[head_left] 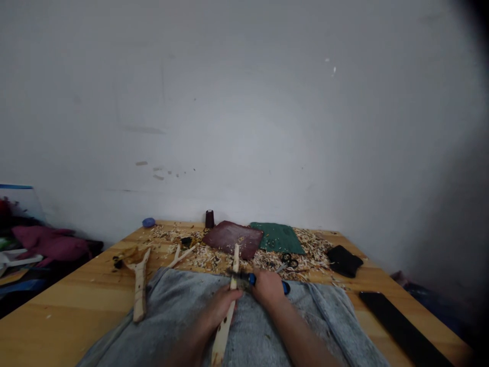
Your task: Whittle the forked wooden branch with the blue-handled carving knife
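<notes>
A long, pale, peeled stick (225,326) with dark knots points away from me over a grey-blue cloth (183,306). My left hand (225,304) is closed around its middle. In my right hand (268,286) is the blue handle of a tool (286,287), whose dark head lies against the stick just beyond my left thumb. The exact shape of that head is blurred.
A forked wooden piece (140,290) lies left, a smaller fork (179,257) behind it. Wood shavings (317,250), maroon sheet (229,237), green sheet (278,238), scissors (288,261), thread spool (210,219), black cloth (344,260) and a long black object (401,326) are on the table.
</notes>
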The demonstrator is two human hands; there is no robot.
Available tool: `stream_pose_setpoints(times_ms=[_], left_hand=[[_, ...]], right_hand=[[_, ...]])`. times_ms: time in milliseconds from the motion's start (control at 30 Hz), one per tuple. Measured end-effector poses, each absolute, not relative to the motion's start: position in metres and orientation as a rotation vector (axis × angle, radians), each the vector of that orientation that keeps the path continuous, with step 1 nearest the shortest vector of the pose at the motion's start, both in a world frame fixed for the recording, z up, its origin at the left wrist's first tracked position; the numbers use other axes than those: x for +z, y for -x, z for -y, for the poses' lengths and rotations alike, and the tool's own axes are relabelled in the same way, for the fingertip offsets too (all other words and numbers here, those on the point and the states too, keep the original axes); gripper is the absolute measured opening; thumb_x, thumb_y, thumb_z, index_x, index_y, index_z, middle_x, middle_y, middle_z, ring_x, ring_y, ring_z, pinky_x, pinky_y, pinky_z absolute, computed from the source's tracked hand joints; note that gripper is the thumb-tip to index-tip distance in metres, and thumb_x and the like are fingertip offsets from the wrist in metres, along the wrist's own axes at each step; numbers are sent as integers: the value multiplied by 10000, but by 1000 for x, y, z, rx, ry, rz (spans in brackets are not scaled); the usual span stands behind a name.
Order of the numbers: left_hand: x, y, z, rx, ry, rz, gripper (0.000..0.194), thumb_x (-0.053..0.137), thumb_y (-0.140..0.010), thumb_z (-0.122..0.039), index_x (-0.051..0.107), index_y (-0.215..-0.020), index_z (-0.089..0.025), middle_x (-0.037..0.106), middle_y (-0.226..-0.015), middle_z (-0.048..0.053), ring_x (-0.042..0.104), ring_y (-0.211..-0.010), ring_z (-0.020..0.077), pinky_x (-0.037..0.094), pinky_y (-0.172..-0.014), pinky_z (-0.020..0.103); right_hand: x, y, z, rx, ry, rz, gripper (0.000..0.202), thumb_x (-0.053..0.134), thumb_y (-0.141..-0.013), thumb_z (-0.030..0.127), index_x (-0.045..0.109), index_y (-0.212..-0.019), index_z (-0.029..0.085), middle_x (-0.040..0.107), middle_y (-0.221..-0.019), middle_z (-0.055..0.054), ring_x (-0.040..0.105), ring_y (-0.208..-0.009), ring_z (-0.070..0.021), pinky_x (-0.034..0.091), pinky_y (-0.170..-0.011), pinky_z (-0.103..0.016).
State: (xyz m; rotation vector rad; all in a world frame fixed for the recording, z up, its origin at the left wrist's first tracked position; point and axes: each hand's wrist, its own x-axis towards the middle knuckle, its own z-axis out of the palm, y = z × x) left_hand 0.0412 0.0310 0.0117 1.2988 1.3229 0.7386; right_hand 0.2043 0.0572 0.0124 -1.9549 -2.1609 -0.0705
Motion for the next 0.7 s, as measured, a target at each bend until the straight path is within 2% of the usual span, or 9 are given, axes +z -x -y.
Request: stream_pose_setpoints(times_ms=[167,300,400,533,700], left_hand=[[14,-42,-28,726,-1225,-1271,279,525,-661,-439,588,-843,-238,545,-545,9,565,-555,228,381,-523,326],[15,-44,-27,753,-1270,-1306,235,537,-662,-431,611,-776,-239,615,-595,31,615,-693,272,441,-604,349],[13,-43,-29,799,-1369,-1304,235,523,-678,-408,638,-775,-227,687,-706,45,625,-809,288,466,-716,364],[11,-40,-34,888,-1503,-1216,298,500,-687,-354,666,-876,-195,724,-905,56,602,-973,311,436,-859,383],[17,-39,-32,902,-1580,-1257,295,500,-704,-342,692,-894,-223,722,-1015,60,589,-1026,312,410,-906,353]], right_hand=[[16,-210,-59,-71,1977,2136,243,494,-762,213,652,-947,218,704,-957,-87,650,-879,-210,424,-722,-273],[18,-212,-56,-76,1971,2142,230,487,-780,242,649,-941,220,705,-940,-88,649,-874,-209,419,-717,-271],[20,-212,-52,-90,1937,2172,220,494,-783,270,644,-936,222,705,-926,-81,651,-864,-208,418,-706,-267],[23,-208,-48,-100,1850,2259,220,520,-767,299,642,-936,226,706,-920,-71,651,-859,-212,418,-705,-264],[22,-204,-47,-87,1813,2287,228,506,-769,285,643,-937,213,704,-939,-81,650,-866,-214,420,-720,-269]])
